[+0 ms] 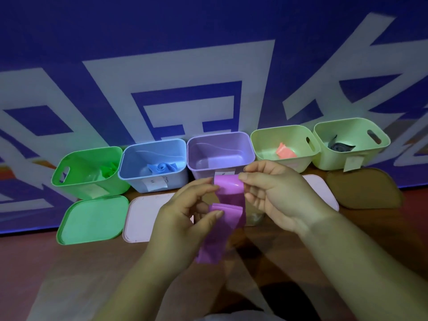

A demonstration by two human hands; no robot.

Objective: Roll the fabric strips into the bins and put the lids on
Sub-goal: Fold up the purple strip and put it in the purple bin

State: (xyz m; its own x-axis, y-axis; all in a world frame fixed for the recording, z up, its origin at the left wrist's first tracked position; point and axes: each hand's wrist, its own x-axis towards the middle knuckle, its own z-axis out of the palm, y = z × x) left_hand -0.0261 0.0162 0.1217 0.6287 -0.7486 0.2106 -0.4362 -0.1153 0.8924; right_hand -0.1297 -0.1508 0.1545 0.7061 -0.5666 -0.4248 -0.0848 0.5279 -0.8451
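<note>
At centre frame our left hand [183,216] and right hand [278,195] each pinch the purple strip [230,198], seemingly part-rolled; next, we judge, finish coiling and drop it into the purple bin [217,134] above.

The person is showing two bare hands, the left hand [183,214] and the right hand [280,193], each with short, rounded fingernails. The left forearm [143,274] and the right forearm [347,249] are running bare and smooth from the wrists to the near edge of the view. Between them, at that near edge, a pale garment [227,317] is peeking in. It is possibly a shirt hem, though it is looking too blurred to be sure.
</note>
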